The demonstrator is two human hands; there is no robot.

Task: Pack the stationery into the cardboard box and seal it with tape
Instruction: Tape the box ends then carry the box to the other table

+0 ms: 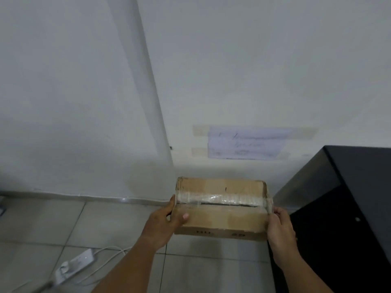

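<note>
While we hold it up in the air over the floor, the box (221,208) sits level between our two hands, its flaps shut and a strip of clear tape (222,200) running along the top seam from the left end to the right end. The tape looks wrinkled, and a dark slit of the seam shows through it.

Our left hand (164,224) reaches in from the lower left, forearm angled up toward the box. It grips the left end, thumb laid over the near top flap and the fingers wrapped round the end, mostly hidden. Our right hand (280,227) comes up from the lower right and clasps the right end, the fingers curled against the side where the tape folds over the edge. Both hands are closed on the box, not spread.

Below the box lies a tiled floor (105,225). A white power strip (74,264) with its cord rests on the tiles to the near left, well apart from the box. A black cabinet (349,197) stands on the right, just beside our right hand and not touching the box, as far as we can tell. Behind the box rises a white wall (84,102), with a pale sheet of paper (247,143) taped to it above the box; its writing is too blurred to read.
</note>
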